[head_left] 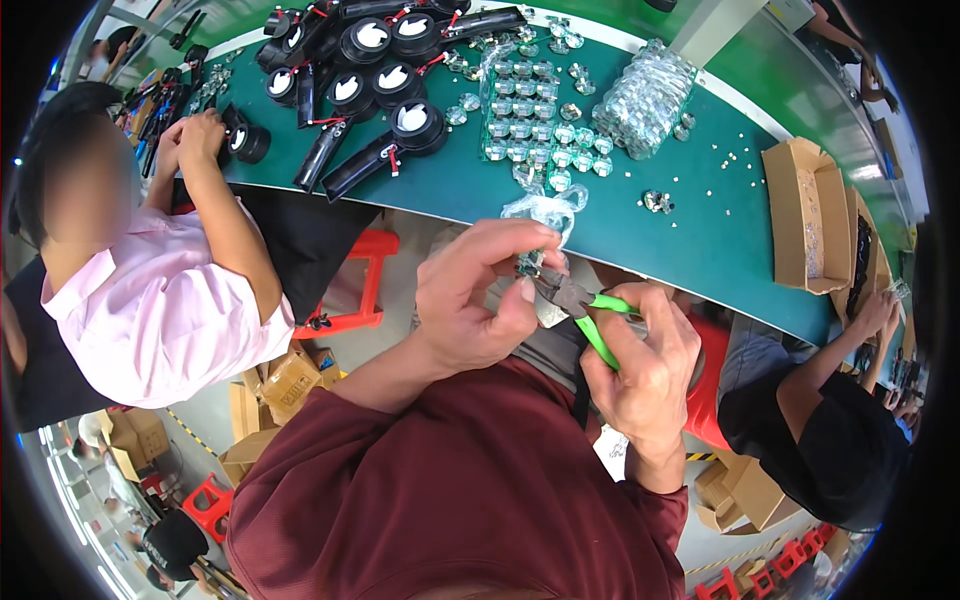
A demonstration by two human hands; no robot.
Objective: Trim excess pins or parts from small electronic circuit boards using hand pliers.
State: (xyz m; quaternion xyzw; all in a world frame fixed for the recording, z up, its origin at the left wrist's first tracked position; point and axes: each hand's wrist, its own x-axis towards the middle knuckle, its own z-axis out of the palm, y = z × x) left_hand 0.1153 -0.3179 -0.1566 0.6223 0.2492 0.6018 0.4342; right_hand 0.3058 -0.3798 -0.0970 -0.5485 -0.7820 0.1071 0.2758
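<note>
Above the table's near edge, my left hand [468, 290] pinches a small green circuit board [529, 263] between thumb and fingers; the fingertips partly cover it. My right hand [645, 365] is wrapped round the green handles of a pair of side cutters [572, 298]. The cutter jaws point left and meet the board at my left fingertips; whether they touch it or grip a part of it I cannot tell. Just beyond my left hand, a crumpled clear plastic bag [548, 206] hangs over the table edge. Behind it lie rows of small boards with shiny, clear-looking parts [520, 112].
On the green table [690, 215] stand a stack of clear plastic-like parts [645, 100], several black round-headed housings with handles [410, 125], and scattered white bits. A cardboard box [783, 225] is at the right. Co-workers sit left [170, 300] and right [815, 425].
</note>
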